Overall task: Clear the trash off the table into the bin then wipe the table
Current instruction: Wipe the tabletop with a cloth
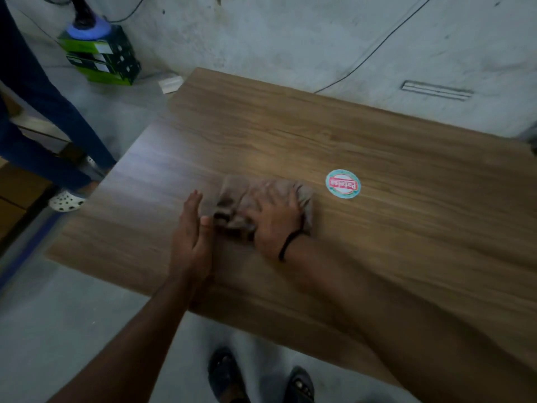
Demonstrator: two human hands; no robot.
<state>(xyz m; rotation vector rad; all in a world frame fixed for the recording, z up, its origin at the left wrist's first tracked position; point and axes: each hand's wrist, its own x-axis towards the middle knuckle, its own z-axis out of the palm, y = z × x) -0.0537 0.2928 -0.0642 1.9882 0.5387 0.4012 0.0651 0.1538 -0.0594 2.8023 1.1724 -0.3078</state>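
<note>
A crumpled grey-brown cloth (pixel 235 196) lies on the wooden table (pixel 290 135) near its front left part. My right hand (pixel 276 225) presses flat on top of the cloth, its fingers spread over it and blurred by motion. My left hand (pixel 190 228) stands on its edge just left of the cloth, fingers straight and together, the thumb touching the cloth's side. A round teal and red sticker (pixel 343 184) is on the tabletop to the right of the cloth. No bin is in view.
Another person's legs in blue trousers (pixel 43 112) and white clogs (pixel 66 200) stand by the table's left corner. Green boxes (pixel 101 58) sit on the floor at the back left. A black cable (pixel 377 45) runs across the floor behind the table. My feet (pixel 261 379) show below the front edge.
</note>
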